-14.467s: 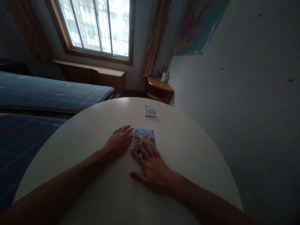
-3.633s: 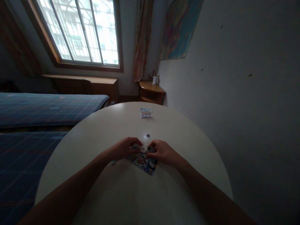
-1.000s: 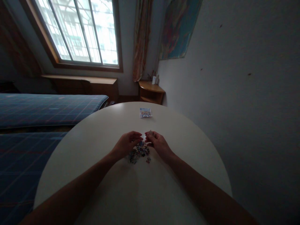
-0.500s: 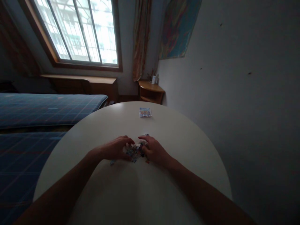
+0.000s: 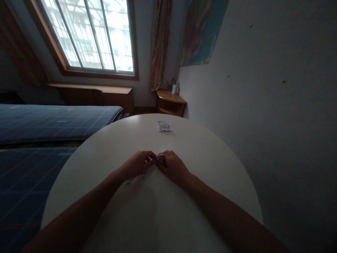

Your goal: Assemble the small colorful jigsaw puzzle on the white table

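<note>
Both grips, left hand (image 5: 138, 164) and right hand (image 5: 174, 166), curl tight around our gathered puzzle pieces (image 5: 161, 160); one stray piece (image 5: 128, 181) lies loose.

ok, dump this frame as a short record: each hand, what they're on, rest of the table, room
left hand: fingers curled, against the puzzle pieces from the left
right hand: fingers curled over the same pieces; grip hidden
stray piece: on the table, beside the left wrist
picture card: flat, far side of the table, apart from both hands
room: bed at left, window behind, corner shelf by the wall
</note>
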`<state>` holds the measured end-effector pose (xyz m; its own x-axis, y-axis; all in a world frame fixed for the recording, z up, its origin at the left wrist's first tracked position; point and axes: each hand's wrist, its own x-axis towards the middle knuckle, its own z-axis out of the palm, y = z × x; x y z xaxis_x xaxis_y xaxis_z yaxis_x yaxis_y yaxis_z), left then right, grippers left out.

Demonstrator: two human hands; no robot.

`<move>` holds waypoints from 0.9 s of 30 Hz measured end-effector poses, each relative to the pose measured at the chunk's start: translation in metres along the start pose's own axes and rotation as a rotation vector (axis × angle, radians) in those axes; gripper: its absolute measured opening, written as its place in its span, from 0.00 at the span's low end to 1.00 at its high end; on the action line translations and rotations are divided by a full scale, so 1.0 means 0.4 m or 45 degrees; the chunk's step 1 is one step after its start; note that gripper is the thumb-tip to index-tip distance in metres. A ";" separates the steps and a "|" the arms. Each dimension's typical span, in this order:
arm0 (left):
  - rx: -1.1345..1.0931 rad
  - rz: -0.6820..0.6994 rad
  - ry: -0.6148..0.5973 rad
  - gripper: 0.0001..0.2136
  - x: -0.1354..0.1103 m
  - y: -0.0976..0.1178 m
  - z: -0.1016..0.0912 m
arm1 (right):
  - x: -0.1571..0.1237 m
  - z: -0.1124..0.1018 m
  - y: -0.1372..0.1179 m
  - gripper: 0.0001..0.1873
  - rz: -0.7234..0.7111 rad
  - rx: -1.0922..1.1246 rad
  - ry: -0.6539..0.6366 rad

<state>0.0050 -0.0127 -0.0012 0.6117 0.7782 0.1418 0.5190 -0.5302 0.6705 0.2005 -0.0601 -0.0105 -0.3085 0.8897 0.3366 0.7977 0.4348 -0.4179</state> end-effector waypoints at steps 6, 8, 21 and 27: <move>-0.099 -0.027 0.086 0.10 0.007 0.005 -0.016 | 0.007 -0.005 0.011 0.16 0.213 0.027 0.007; -0.127 -0.044 0.111 0.11 0.008 0.009 -0.021 | 0.010 -0.002 0.014 0.20 0.273 0.077 0.039; -0.153 -0.071 0.169 0.09 0.012 -0.001 -0.022 | 0.013 -0.015 0.011 0.13 0.302 0.561 0.107; -0.219 -0.090 0.162 0.09 0.011 0.006 -0.017 | 0.018 -0.016 0.003 0.10 0.240 0.403 0.203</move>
<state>0.0047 -0.0083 0.0061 0.4919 0.8532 0.1736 0.4419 -0.4164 0.7946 0.2027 -0.0541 -0.0032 -0.0680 0.9359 0.3456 0.6260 0.3098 -0.7157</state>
